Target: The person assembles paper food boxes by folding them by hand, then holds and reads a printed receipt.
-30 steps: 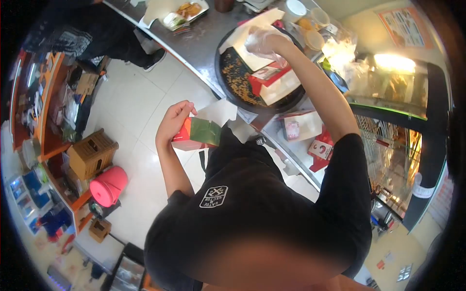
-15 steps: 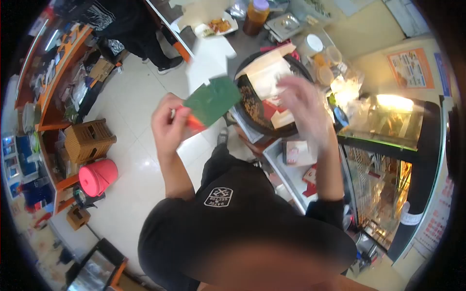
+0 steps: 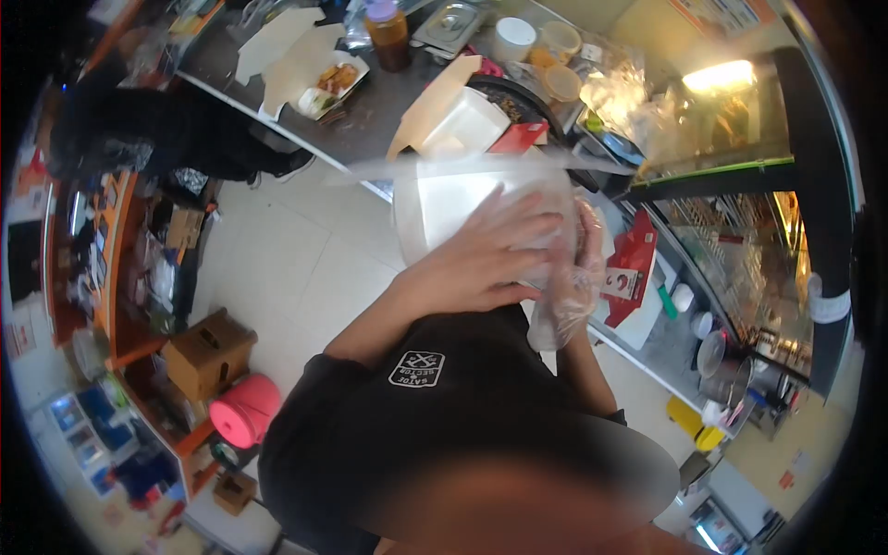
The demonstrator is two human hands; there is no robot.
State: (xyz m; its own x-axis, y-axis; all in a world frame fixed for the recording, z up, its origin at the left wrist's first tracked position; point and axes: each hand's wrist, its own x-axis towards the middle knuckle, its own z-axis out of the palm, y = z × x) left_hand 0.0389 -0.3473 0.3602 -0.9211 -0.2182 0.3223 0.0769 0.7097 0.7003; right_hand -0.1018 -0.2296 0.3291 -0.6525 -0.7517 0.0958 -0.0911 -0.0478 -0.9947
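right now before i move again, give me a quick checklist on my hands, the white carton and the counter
Clear plastic glove on right hand: ok
Left hand gloved: not ok, bare
Blurred white carton under left fingers: ok
Firm grip on it: cannot tell
Purple cap on brown-filled bottle: ok
White open box of orange-brown food closed: not ok

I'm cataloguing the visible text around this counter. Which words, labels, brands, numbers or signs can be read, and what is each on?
"SECTOR", on the emblem of the black shirt.
"ATOR", same emblem; its first letter is unclear.
Too small or blurred: the red carton's white label and the orange wall sign.
No number reads clearly.
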